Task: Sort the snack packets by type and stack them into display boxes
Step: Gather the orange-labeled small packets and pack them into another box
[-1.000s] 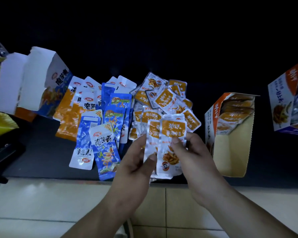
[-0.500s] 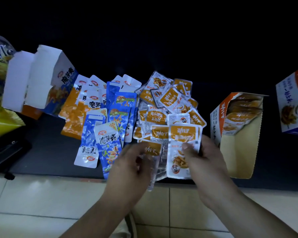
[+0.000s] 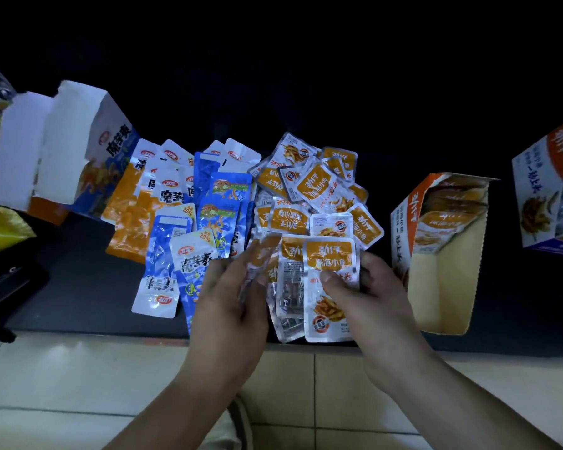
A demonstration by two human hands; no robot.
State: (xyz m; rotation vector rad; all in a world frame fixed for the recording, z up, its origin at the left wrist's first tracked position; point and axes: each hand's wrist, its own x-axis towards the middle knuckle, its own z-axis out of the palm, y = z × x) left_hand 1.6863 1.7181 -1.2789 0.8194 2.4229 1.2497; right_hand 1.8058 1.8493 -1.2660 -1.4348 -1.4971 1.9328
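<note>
1. Left hand, back to camera, fingers curled round a blurred packet
2. Right hand pinches a fanned stack of orange packets, thumb on front, over the near edge of the table
3. Box stands just right of it

Left hand and right hand hold orange packets at the counter edge.
Right pinches a fanned stack; left grips one blurred packet. An open box stands just right, a loose pile behind.
</note>
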